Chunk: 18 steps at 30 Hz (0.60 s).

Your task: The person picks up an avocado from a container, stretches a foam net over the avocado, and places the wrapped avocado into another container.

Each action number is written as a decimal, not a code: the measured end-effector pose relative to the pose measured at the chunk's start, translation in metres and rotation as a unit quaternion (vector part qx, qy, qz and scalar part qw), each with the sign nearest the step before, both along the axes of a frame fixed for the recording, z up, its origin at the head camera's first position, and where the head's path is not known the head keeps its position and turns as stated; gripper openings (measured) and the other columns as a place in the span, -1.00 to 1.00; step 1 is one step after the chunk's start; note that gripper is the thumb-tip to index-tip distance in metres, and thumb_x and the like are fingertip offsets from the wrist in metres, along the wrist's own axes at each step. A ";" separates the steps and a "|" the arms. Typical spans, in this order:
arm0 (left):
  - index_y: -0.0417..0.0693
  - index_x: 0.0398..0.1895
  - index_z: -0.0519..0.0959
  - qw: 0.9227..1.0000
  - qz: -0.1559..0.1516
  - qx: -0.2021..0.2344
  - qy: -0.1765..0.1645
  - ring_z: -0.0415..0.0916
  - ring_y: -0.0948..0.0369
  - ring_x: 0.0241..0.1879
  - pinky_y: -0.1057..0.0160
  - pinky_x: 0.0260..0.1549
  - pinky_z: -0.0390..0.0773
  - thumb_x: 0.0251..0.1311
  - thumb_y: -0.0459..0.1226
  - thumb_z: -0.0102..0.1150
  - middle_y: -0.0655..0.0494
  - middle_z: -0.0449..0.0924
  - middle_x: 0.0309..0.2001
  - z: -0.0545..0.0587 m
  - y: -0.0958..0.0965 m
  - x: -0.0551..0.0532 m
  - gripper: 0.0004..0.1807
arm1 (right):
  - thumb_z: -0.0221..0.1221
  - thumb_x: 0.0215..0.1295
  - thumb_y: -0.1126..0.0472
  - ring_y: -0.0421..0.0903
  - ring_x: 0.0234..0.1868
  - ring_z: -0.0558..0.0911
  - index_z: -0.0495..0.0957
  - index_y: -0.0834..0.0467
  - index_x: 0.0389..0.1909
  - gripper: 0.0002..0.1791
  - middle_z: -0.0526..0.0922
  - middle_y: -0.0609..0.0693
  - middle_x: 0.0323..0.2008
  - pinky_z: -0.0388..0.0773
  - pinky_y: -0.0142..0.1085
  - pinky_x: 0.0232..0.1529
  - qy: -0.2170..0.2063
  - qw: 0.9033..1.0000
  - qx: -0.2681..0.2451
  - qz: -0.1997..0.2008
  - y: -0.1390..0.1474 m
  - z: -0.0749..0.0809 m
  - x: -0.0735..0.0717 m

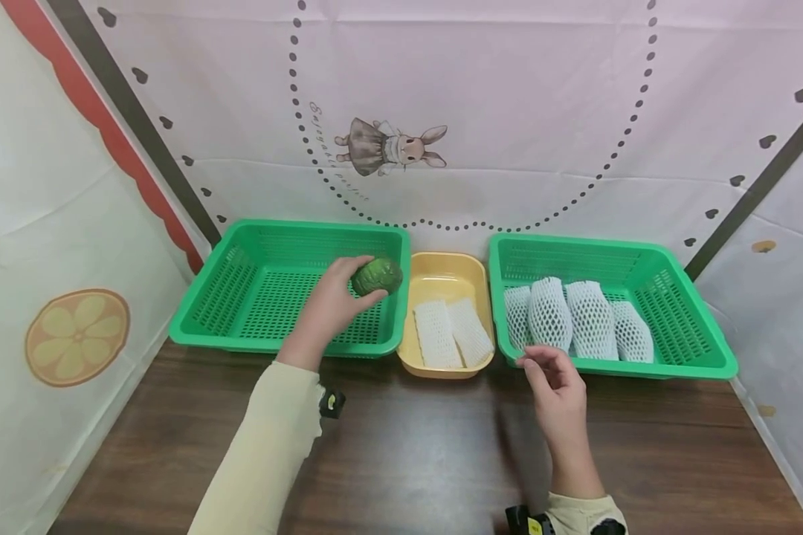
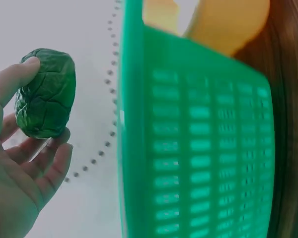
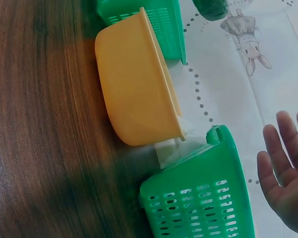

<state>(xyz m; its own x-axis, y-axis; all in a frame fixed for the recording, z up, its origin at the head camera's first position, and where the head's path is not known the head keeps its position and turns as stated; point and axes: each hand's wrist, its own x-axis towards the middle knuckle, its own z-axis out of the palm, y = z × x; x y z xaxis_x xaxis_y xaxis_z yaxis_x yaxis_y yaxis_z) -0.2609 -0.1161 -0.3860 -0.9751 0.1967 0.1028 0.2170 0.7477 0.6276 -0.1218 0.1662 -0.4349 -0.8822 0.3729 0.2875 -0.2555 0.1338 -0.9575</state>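
My left hand [image 1: 331, 306] pinches a dark green, rounded vegetable [image 1: 378, 278] with wrinkled, veined skin, which resembles a small cabbage. It is held above the right end of the left green basket [image 1: 284, 343]. In the left wrist view, the thumb presses one side of the vegetable [image 2: 48, 94] and the fingers support the other. My right hand [image 1: 558, 394] holds nothing, its fingers loosely bent, by the front rim of the right green basket [image 1: 699, 312]. That basket contains several items in white foam net sleeves [image 1: 591, 319]; what is inside them is hard to see.
Between the baskets stands a yellow tray [image 1: 444, 286] with two flat white foam nets [image 1: 437, 334] in it. All three containers sit on a dark wooden table [image 1: 415, 446], against a printed cloth [image 1: 508, 134] at the back. Cloth also hangs at both sides.
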 end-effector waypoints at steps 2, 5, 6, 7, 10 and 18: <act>0.05 0.29 0.32 1.000 -0.008 0.012 0.011 0.34 0.03 0.09 -0.02 -0.05 0.45 0.07 0.01 0.27 -0.04 0.30 0.19 0.000 0.003 0.009 -0.30 | 0.07 0.24 0.49 -0.21 -0.31 0.57 0.47 0.46 -0.19 -0.85 0.57 0.00 -0.37 0.44 -0.51 -0.28 -0.001 1.000 -0.002 0.001 0.000 -0.001 0.001; 0.04 0.28 0.33 0.998 -0.008 0.052 0.021 0.38 0.06 0.02 0.04 -0.12 0.49 0.04 0.00 0.30 -0.03 0.33 0.18 -0.003 0.007 0.024 -0.29 | 0.07 0.24 0.49 -0.21 -0.31 0.57 0.46 0.46 -0.19 -0.85 0.56 0.01 -0.38 0.44 -0.51 -0.28 -0.004 1.000 -0.007 0.004 0.000 -0.001 0.001; 0.04 0.28 0.32 0.997 -0.005 0.071 0.020 0.38 0.08 0.01 0.07 -0.13 0.49 0.03 -0.01 0.31 -0.02 0.35 0.17 -0.005 0.008 0.029 -0.28 | 0.07 0.24 0.49 -0.21 -0.31 0.57 0.46 0.46 -0.19 -0.85 0.56 0.01 -0.38 0.44 -0.51 -0.29 -0.004 1.000 -0.007 0.004 0.000 -0.001 0.001; 0.03 0.28 0.31 0.995 -0.001 0.093 0.018 0.38 0.09 0.02 0.09 -0.14 0.48 0.02 -0.02 0.32 -0.01 0.35 0.17 -0.008 0.008 0.034 -0.27 | 0.07 0.24 0.49 -0.21 -0.32 0.57 0.46 0.46 -0.19 -0.86 0.56 0.01 -0.39 0.44 -0.50 -0.29 -0.005 1.000 -0.008 0.004 -0.001 -0.001 0.001; 0.00 0.27 0.28 0.988 0.016 0.156 0.005 0.37 0.11 0.04 0.13 -0.12 0.46 -0.01 -0.07 0.37 0.01 0.38 0.17 -0.017 0.011 0.049 -0.24 | 0.08 0.24 0.49 -0.21 -0.32 0.57 0.46 0.45 -0.19 -0.86 0.56 -0.01 -0.39 0.45 -0.50 -0.29 -0.007 1.000 -0.010 0.005 -0.001 -0.001 0.002; 0.01 0.14 0.42 0.979 0.032 0.199 0.010 0.46 0.08 -0.11 0.08 -0.12 0.48 -0.10 -0.13 0.44 0.02 0.48 0.03 -0.034 0.025 0.067 -0.33 | 0.09 0.23 0.48 -0.19 -0.33 0.57 0.48 0.43 -0.21 -0.87 0.56 -0.01 -0.41 0.44 -0.48 -0.32 -0.010 1.000 -0.012 -0.002 -0.003 0.000 0.002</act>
